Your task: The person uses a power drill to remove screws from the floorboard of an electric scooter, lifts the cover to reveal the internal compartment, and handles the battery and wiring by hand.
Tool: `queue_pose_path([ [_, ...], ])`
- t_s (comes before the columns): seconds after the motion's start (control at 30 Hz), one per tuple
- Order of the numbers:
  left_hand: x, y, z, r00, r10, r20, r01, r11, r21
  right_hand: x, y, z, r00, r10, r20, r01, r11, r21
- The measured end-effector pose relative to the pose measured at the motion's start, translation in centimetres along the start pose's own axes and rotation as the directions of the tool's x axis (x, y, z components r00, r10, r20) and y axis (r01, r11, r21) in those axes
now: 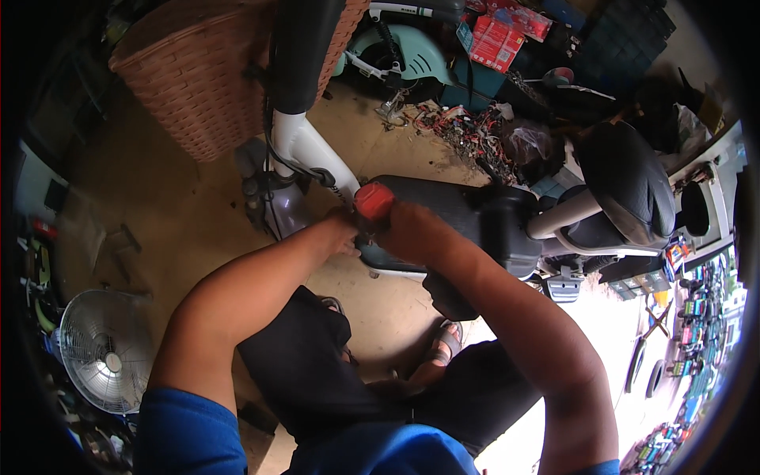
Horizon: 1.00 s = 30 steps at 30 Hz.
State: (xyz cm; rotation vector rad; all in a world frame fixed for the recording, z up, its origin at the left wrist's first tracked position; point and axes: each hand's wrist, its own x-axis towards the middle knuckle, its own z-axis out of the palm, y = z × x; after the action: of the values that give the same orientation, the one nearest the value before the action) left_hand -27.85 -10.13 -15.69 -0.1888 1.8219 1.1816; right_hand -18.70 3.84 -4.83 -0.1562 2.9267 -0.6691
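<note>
My right hand (412, 231) is wrapped round the grip of a red and black cordless power driver (374, 201), whose dark battery base (448, 296) shows below my wrist. At the front end of the footboard, my left hand (342, 231) is curled close to the driver's nose. What its fingers pinch is hidden. Both hands work low on a white-framed electric bike (317, 155), where the frame tube meets the black footboard (443, 203). The driver's tip and the spot it points at cannot be seen.
A brown woven basket (202, 75) hangs at the bike's front, and its black saddle (629, 186) rises at right. Beyond lie a heap of wires and scraps (467, 134), a red box (495, 43) and a mint-green scooter part (416, 55). A fan (107, 352) stands at left.
</note>
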Motion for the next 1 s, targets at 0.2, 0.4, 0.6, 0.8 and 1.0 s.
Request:
queue_pose_path([
  [0.2, 2.6, -0.6, -0.5, 0.993, -0.115, 0.007, 0.115, 0.993, 0.023, 0.5, 1.5, 0.9, 0.998, -0.041, 0.054, 0.039, 0.998, 0.040],
  [0.4, 0.6, -0.6, -1.3, 0.992, 0.019, 0.123, -0.016, 1.000, -0.024, -0.3, -0.1, 1.6, 0.986, -0.066, -0.151, 0.064, 0.998, -0.015],
  [0.6, -0.1, -0.2, -1.2, 0.995, 0.001, 0.100, 0.001, 1.000, -0.020, 0.6, -1.1, -0.3, 0.999, -0.002, 0.038, 0.003, 1.000, -0.018],
  [0.8, -0.3, 0.1, -1.2, 0.991, 0.014, 0.137, -0.015, 1.000, 0.011, 0.5, -1.6, -0.9, 0.999, -0.007, 0.047, 0.007, 1.000, 0.006],
  [1.0, -2.8, 1.1, -0.7, 0.993, 0.081, 0.083, -0.075, 0.994, -0.081, 0.4, -1.7, -1.5, 0.990, 0.090, 0.111, -0.092, 0.996, 0.021],
])
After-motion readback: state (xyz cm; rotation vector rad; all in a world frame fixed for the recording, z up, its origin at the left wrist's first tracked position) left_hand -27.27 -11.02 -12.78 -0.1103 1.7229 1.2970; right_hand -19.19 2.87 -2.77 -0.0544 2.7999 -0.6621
